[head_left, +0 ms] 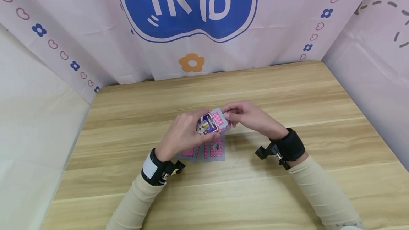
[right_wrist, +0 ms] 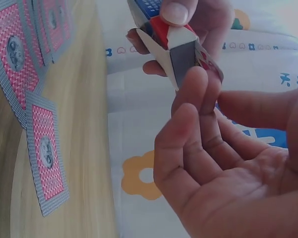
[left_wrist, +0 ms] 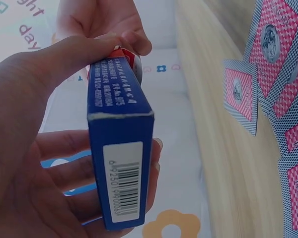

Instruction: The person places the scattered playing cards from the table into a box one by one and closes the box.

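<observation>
My left hand (head_left: pixel 184 129) grips a blue playing-card box (head_left: pixel 207 123); its barcoded end (left_wrist: pixel 123 183) faces the left wrist camera. The box's other end is open, with white flaps (right_wrist: pixel 181 35) spread. From that end juts a playing card (head_left: pixel 217 118) with a pink patterned back and grey border. My right hand (head_left: pixel 247 116) pinches at the card's outer edge with thumb and fingertips; the exact contact is partly hidden. Below the hands, several playing cards (head_left: pixel 215 150) lie face down on the table, partly covered by my left hand.
The wooden table (head_left: pixel 271 187) reaches out on both sides of the hands. A white printed curtain (head_left: pixel 159 56) hangs behind its far edge. Pale cloth (head_left: pixel 32 134) hangs at the left. One card (right_wrist: pixel 47 153) lies slightly apart from the others.
</observation>
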A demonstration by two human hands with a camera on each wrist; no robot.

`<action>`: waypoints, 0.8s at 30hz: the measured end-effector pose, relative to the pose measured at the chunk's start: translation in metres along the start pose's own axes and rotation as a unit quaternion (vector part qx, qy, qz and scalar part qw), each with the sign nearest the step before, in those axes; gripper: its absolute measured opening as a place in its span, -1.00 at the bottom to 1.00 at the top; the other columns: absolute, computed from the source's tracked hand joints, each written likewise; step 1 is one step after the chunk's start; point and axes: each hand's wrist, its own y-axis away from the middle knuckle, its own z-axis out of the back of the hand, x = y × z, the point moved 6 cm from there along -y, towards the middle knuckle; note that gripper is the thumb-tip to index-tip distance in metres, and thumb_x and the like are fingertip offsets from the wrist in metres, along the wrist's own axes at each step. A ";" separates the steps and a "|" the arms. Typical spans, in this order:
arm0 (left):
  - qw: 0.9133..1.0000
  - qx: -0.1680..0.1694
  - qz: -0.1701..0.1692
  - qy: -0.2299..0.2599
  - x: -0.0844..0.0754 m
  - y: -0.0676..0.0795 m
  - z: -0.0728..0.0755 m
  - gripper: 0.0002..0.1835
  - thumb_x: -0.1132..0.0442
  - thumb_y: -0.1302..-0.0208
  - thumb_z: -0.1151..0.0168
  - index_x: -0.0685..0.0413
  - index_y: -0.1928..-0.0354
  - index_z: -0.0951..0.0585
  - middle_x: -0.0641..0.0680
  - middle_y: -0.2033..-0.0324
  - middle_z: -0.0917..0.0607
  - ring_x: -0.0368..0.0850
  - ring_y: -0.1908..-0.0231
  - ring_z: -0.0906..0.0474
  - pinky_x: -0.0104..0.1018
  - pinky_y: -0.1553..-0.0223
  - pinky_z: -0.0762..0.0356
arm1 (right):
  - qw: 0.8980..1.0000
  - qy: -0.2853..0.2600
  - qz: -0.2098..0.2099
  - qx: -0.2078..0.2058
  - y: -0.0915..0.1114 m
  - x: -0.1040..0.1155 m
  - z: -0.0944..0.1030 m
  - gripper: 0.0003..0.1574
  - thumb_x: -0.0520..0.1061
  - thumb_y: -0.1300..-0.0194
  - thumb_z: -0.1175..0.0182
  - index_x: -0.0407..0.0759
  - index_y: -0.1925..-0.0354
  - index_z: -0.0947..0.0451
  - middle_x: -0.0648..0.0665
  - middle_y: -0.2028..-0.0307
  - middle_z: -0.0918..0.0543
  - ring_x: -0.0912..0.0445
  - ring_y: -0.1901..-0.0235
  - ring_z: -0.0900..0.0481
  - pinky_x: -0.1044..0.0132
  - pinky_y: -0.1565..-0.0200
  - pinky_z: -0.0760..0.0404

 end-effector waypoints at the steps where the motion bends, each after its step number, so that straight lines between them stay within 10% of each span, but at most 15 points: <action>1: 1.000 0.000 0.000 0.000 0.000 0.000 0.000 -0.24 -0.25 0.05 -0.36 0.09 -0.11 -0.51 -0.09 0.39 -0.62 -0.33 0.54 -0.46 -0.40 0.62 -0.48 | 1.000 -0.003 0.001 0.001 0.000 0.000 0.000 -0.76 -0.17 -0.39 -0.08 -0.10 0.01 -0.56 -0.19 0.29 -0.66 -0.16 0.31 -0.55 0.07 0.22 -0.55; 24: 0.999 -0.002 -0.034 -0.013 -0.007 0.000 -0.003 -0.33 -0.18 0.03 -0.39 0.12 -0.03 -0.55 -0.07 0.43 -0.61 -0.33 0.56 -0.45 -0.43 0.66 -0.47 | 0.999 -0.011 0.032 0.029 -0.008 -0.010 -0.015 -0.82 -0.23 -0.30 -0.17 -0.18 0.11 -0.49 -0.22 0.39 -0.64 -0.27 0.33 -0.56 0.14 0.35 -0.56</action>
